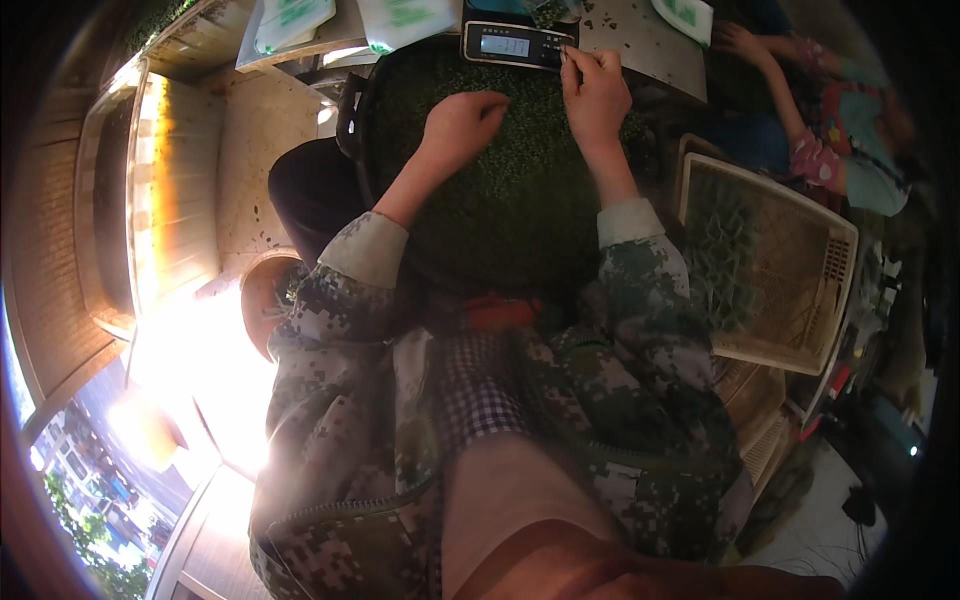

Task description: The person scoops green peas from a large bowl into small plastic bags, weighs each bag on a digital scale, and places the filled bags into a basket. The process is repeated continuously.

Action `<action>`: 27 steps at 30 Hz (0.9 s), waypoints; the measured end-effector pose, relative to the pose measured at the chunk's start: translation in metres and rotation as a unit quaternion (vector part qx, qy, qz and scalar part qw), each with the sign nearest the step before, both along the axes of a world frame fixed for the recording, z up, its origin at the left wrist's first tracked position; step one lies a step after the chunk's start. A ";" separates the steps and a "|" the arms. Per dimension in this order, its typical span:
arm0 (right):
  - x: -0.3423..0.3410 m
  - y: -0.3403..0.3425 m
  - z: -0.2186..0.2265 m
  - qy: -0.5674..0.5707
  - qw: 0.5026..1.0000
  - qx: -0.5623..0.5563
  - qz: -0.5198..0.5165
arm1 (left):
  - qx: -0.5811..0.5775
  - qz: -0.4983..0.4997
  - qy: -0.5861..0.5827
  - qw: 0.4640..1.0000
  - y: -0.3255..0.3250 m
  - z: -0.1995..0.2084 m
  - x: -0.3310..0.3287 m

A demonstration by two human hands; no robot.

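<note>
- 1 camouflage jacket, being worn open over a checked shirt; both sleeves are reaching forward.
- 1 large round dark tub, standing directly before the wearer; its broad bed of small-leaved greens is lying beneath both forearms.
- 1 co-worker, sitting or standing at upper right; a pink dotted sleeve is showing, and the bare hand is reaching near the table.
- 1 pale plastic crate, standing right of the tub; longer-leaved green plants are filling its left part.
- 1 table, running beyond the tub; dark specks are dotting its top.
- 3 pale bags with green print, lying on the table: 2 at left, 1 at right.
- 1 digital scale, sitting at the table's near edge with its display glowing; some greens are resting on top.
- 1 right hand, bending its fingers, thumb and forefinger meeting the scale's right end; whether anything is being pinched is unclear.
- 1 left hand, hovering over the greens, fingers curling inward; its contents are not showing.
</note>
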State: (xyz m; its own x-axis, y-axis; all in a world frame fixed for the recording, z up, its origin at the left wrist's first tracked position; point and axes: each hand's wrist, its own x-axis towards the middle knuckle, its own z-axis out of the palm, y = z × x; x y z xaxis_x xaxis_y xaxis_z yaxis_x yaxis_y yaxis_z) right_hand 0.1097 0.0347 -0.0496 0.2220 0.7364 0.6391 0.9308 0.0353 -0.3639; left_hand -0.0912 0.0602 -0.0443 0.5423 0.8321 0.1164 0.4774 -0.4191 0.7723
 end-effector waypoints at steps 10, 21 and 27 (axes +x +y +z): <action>0.000 -0.005 -0.005 0.036 0.999 -0.009 -0.014 | 0.000 -0.025 0.022 0.999 -0.005 0.005 0.005; -0.007 0.007 -0.005 0.102 0.995 -0.015 -0.014 | 0.009 -0.033 0.064 0.997 0.001 0.016 0.006; -0.009 0.034 -0.015 0.256 0.966 0.018 -0.023 | 0.139 -0.001 0.026 0.990 0.013 0.010 0.010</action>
State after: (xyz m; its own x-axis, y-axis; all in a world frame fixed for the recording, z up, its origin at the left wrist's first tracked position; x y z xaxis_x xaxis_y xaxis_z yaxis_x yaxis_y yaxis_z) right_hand 0.1007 0.0685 -0.0646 0.5482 0.6974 0.4616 0.6292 0.0197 -0.7770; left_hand -0.0817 0.0729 -0.0342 0.5557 0.7705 0.3123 0.5128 -0.6133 0.6008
